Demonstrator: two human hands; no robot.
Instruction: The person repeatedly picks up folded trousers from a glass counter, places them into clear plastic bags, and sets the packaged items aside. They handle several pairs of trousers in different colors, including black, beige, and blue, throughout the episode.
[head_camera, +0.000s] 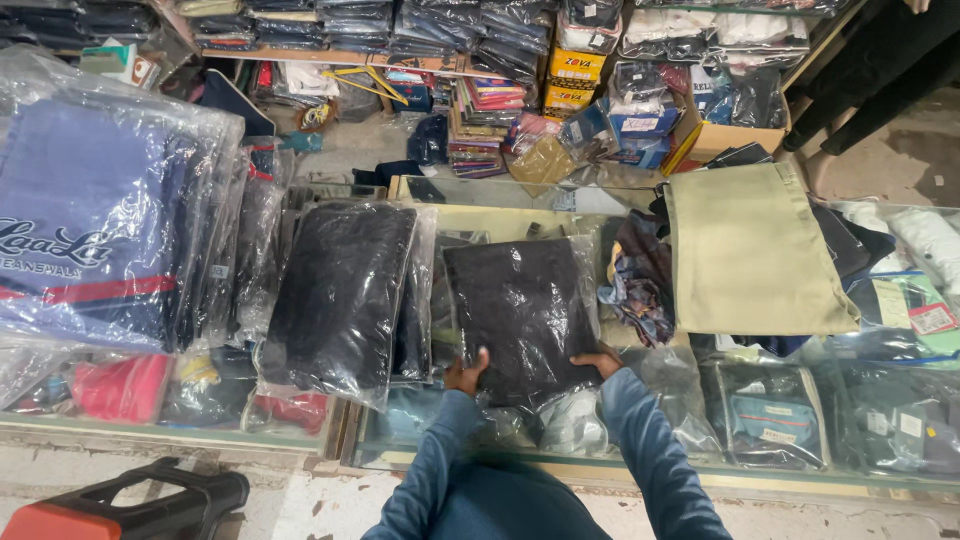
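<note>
While the view looks down over a crowded glass counter, we start far left, where a blue garment in clear plastic runs off the frame edge, its lower part blurred by glare. Below it a red and black stool is cut off by the bottom border. Next comes a dark garment in a plastic bag, lying flat just beside the centre pack, its contents too dark to make out. Now the middle: the left hand has fingers curled over the near left corner of the black packed garment, thumb tucked out of sight underneath. That pack lies flat on the countertop, square in front of the person. The right hand grips the near right corner, fingers spread on top of the plastic, palm hidden. Both blue sleeves vanish at the bottom edge. Moving right, a crumpled patterned cloth is half buried, and a beige cloth bag lies over darker items. Packs under the glass are hazy with reflection.
</note>
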